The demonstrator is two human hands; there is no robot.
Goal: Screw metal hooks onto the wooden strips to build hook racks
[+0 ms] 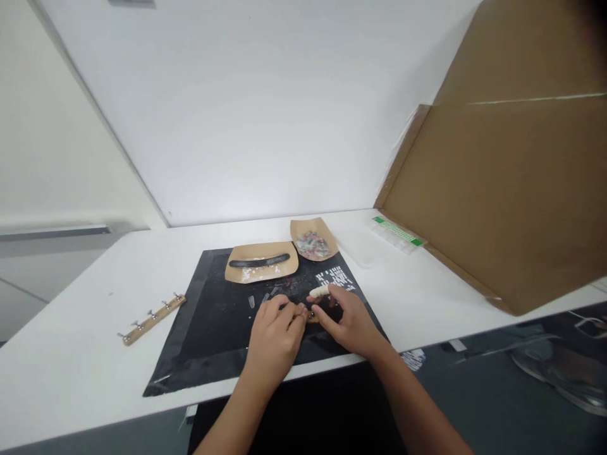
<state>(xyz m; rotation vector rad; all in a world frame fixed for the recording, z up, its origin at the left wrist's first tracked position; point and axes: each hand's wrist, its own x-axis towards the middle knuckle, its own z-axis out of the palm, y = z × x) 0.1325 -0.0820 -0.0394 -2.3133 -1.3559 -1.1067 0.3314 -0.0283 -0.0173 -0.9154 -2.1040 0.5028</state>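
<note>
- Wooden piece [312,317], small and partly hidden, lay on the black mat [208,328] between our hands.
- Our left hand [277,335] reached its near edge, fingers bent and close together; we could not tell whether they pinched it.
- Our right hand [348,319] held thumb and index finger apart beside it, a pale wrap [320,291] around the index finger.
- Beyond, we had one paper tray [230,273] with a dark curved bar [258,261] and white bits, another paper tray [297,225] with colored scraps [313,245].
- Near the cardboard [502,183], we saw a clear case [389,236] with a green-and-white label [398,230], its print too small to read.
</note>
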